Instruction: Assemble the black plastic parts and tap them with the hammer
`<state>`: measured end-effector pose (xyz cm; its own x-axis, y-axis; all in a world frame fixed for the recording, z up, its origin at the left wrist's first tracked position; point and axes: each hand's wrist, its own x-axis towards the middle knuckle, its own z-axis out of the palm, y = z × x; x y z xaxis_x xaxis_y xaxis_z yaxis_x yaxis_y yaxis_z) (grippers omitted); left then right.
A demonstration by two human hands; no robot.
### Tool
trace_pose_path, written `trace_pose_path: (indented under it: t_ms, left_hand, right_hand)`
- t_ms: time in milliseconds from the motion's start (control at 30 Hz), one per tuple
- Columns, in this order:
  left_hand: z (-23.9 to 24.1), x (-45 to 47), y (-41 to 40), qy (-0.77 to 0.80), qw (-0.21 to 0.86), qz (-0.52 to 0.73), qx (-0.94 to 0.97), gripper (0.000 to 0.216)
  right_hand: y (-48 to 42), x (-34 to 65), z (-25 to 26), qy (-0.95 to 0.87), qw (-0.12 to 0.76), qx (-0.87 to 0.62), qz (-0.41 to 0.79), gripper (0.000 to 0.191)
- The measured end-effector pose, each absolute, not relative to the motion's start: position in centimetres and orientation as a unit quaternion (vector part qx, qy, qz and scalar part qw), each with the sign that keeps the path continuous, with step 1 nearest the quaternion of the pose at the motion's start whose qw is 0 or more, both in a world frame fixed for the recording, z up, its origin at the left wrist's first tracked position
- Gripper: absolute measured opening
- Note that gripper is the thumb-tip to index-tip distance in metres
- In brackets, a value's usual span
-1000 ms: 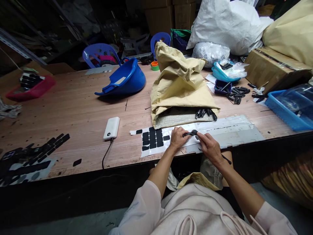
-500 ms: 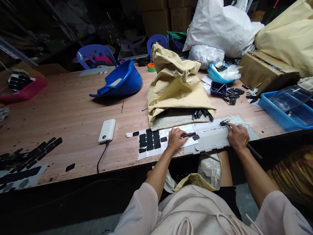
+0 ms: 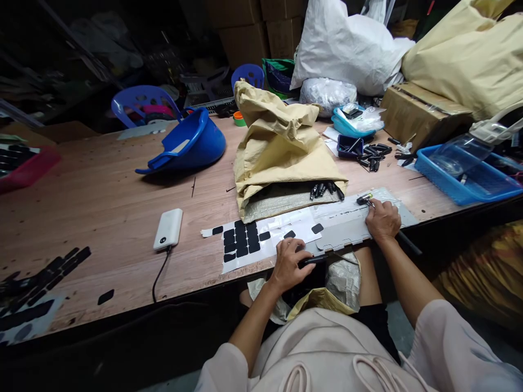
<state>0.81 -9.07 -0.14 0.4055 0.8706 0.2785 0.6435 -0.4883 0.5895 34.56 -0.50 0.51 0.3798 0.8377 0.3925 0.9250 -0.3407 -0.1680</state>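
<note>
My left hand [image 3: 288, 264] is at the table's front edge, its fingers curled around a slim black pen-like piece [image 3: 314, 260]. Below it, an open sack [image 3: 344, 283] sits in my lap. My right hand [image 3: 383, 219] grips a hammer [image 3: 409, 243]; its metal head rests over the grey board [image 3: 345, 222] and the dark handle sticks out past the table edge. Left of the board lies a white sheet [image 3: 273, 224] with rows of black rounded patches [image 3: 242, 239] and a few single ones. More black pieces [image 3: 327, 189] show at the mouth of a beige sack [image 3: 286, 163].
A white power bank [image 3: 169, 228] with a cable and a tipped blue basin [image 3: 190, 142] stand to the left. At the right are a blue basket [image 3: 466, 188], a cardboard box [image 3: 425, 117] and a pile of black pieces [image 3: 373, 155]. Black strips [image 3: 49, 275] lie far left.
My left hand has drawn back from the sheet to the table edge with the black piece, uncovering another black patch. My right hand still holds the hammer over the board. The view has shifted slightly.
</note>
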Motion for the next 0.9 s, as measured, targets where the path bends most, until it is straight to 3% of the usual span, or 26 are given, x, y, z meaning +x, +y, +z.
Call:
trace_pose_path:
  t_ms: [133,267,333,433,600,900]
  left_hand:
    - [0.8,1.6,-9.4,0.474,0.194,0.295,0.807,0.025]
    - [2.9,6.1,-4.1,0.524,0.223,0.331,0.753,0.013]
    - [4.1,9.5,-0.5,0.547,0.259,0.333,0.723,0.020]
    - [5.4,14.6,4.0,0.607,0.294,0.272,0.687,0.032]
    - [5.8,19.9,7.7,0.692,0.326,0.187,0.616,0.031]
    - [5.7,20.4,7.2,0.711,0.325,0.147,0.606,0.036]
  right_hand:
    - [-0.4,34.5,0.2,-0.547,0.183,-0.807,-0.126,0.035]
    - [-0.5,34.5,0.1,-0.548,0.184,-0.806,-0.128,0.035]
    - [-0.5,34.5,0.0,-0.548,0.185,-0.806,-0.127,0.035]
    - [-0.6,34.6,0.0,-0.550,0.189,-0.804,-0.125,0.034]
    - [-0.5,34.8,-0.4,-0.550,0.203,-0.800,-0.130,0.035]
    - [-0.4,34.8,-0.2,-0.544,0.204,-0.805,-0.116,0.036]
